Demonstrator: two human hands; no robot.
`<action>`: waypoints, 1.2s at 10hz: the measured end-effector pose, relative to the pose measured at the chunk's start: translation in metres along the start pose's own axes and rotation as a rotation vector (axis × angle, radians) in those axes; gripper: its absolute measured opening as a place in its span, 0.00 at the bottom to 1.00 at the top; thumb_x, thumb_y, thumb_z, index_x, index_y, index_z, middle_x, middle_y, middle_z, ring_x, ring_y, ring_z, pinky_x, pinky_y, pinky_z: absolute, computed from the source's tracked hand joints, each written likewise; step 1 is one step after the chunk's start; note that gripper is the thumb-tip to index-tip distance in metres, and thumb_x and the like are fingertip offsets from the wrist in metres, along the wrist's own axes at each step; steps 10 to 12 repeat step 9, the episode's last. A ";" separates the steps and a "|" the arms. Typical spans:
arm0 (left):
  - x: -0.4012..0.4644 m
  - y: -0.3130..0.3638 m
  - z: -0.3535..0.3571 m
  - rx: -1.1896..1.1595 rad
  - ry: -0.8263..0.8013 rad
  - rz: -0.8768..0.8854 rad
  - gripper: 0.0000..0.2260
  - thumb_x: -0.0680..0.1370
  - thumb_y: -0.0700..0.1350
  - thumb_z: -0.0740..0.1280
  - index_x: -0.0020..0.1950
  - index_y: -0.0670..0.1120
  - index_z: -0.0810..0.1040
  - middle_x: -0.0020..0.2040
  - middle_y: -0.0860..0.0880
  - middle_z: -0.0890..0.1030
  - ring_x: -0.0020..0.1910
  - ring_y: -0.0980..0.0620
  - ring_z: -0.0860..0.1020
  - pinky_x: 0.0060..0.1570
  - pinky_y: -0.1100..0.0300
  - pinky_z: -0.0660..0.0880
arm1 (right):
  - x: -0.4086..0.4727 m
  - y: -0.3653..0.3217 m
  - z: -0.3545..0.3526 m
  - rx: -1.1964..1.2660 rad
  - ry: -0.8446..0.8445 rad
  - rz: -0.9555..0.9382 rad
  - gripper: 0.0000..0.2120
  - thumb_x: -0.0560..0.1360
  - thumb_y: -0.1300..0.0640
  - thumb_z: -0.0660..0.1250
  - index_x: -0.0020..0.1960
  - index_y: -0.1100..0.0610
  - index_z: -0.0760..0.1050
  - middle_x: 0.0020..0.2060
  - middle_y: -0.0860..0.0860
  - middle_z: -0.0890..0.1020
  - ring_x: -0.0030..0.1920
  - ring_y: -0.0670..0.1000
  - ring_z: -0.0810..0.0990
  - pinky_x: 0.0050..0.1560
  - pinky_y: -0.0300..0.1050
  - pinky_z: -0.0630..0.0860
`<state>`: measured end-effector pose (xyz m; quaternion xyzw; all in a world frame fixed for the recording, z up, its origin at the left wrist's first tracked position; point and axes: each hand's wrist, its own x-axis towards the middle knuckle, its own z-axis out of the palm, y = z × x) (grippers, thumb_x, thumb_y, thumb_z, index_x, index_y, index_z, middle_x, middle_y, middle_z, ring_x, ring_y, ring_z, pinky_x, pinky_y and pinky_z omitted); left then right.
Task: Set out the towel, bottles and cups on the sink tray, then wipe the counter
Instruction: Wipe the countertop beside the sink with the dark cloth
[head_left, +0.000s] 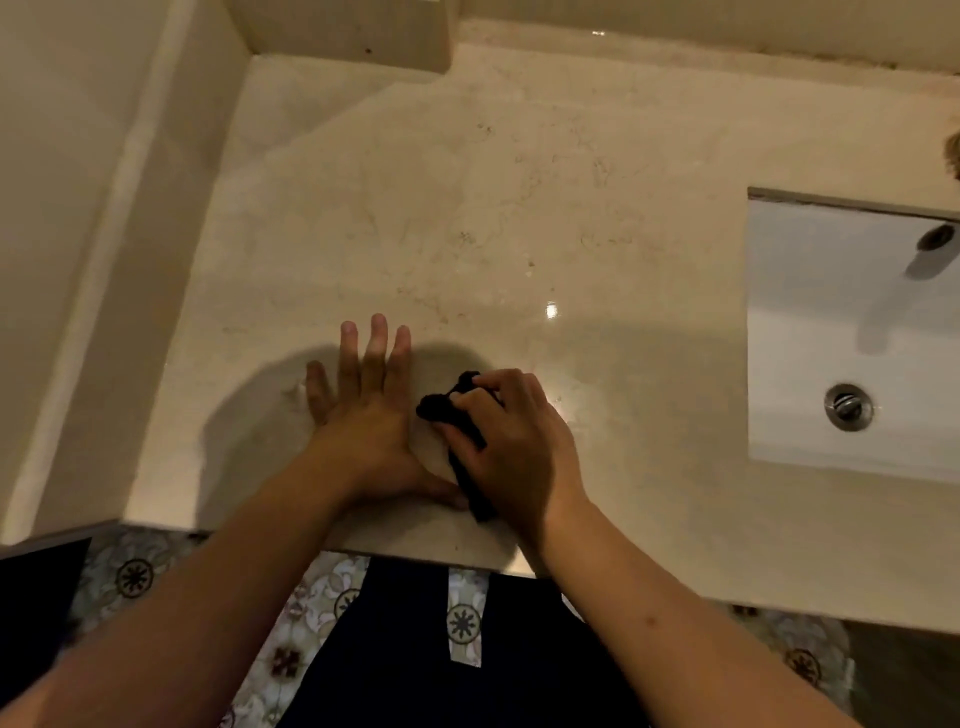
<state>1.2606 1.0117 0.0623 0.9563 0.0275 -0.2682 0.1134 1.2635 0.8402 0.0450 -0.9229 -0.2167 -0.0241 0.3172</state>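
One dark cloth (457, 415) is seen bunched on the beige marble counter (493, 208), close to the counter's front edge and well to the left of the sink. It is gripped by the right hand (511, 447), whose fingers are curled together and clamped over it; a crumpled lobe of the fabric sticks out past the fingertips on the left, and a narrow dark strip trails back under the palm toward the counter edge. The cloth is pressed down onto the stone under that hand.

Just beside it, the left hand (363, 410) is laid flat on the counter, palm down, with the fingers straight and slightly spread — nothing is held in it. Its thumb reaches toward the trailing strip of cloth, though whether the two touch cannot be told. Two bare forearms are seen, entering from the bottom of the view.

One white rectangular sink (841, 338) is set into the counter at the right, partly cut off by the frame; one round metal drain (848, 407) is visible in its basin. A single bright glint of light is reflected on the stone between the hands and the sink. Below the counter edge, patterned floor tiles (130, 571) and dark clothing (405, 649) are visible.
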 end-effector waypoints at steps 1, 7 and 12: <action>0.001 0.000 0.000 0.012 0.027 -0.016 0.76 0.41 0.86 0.60 0.77 0.52 0.29 0.78 0.51 0.28 0.73 0.46 0.23 0.71 0.32 0.35 | -0.008 0.026 -0.012 -0.015 0.019 -0.053 0.12 0.74 0.49 0.74 0.49 0.59 0.83 0.47 0.57 0.81 0.45 0.59 0.78 0.35 0.52 0.77; -0.051 0.032 0.006 -0.020 0.118 0.036 0.51 0.65 0.71 0.72 0.80 0.55 0.51 0.81 0.51 0.51 0.79 0.49 0.45 0.76 0.43 0.47 | -0.033 0.129 -0.126 -0.223 -0.161 0.271 0.21 0.78 0.39 0.63 0.68 0.46 0.72 0.64 0.54 0.74 0.64 0.59 0.68 0.59 0.61 0.69; -0.096 0.050 -0.002 -0.225 0.123 0.043 0.40 0.66 0.72 0.67 0.76 0.62 0.60 0.72 0.59 0.70 0.71 0.54 0.67 0.66 0.51 0.65 | -0.051 0.111 -0.176 0.041 -0.174 0.299 0.23 0.78 0.45 0.67 0.71 0.48 0.69 0.61 0.50 0.75 0.59 0.52 0.74 0.53 0.48 0.73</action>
